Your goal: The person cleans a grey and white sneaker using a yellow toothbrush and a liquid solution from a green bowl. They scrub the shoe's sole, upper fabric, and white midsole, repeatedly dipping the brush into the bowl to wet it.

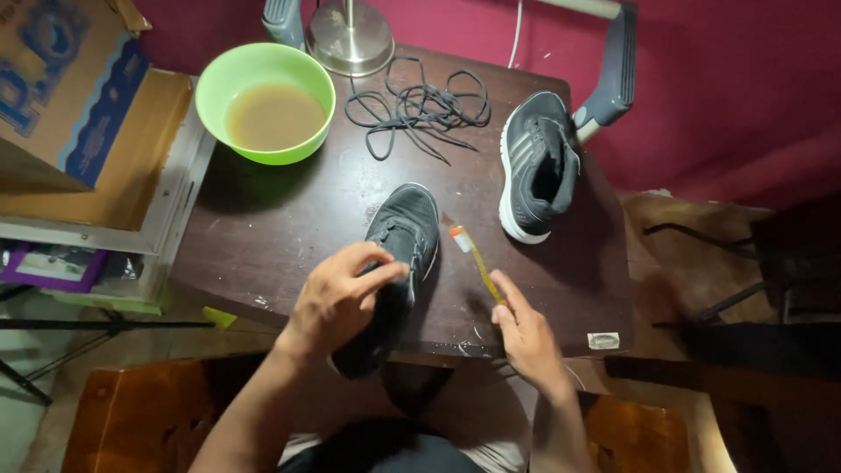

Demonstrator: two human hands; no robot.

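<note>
My left hand (337, 293) rests on top of a black sneaker (405, 229) that lies near the front edge of a dark wooden table (263, 236), fingers curled over its opening. My right hand (526, 337) grips a yellow toothbrush (477, 258) by the handle, its white head pointing away, just right of the shoe's toe. A second black sneaker with white stripes (536, 166) lies on its side at the table's far right.
A green bowl (265, 101) of murky brown water stands at the back left. Loose black laces (420, 105) lie behind the shoes, beside a metal lamp base (350, 37). A cardboard box (61, 88) sits on a shelf to the left.
</note>
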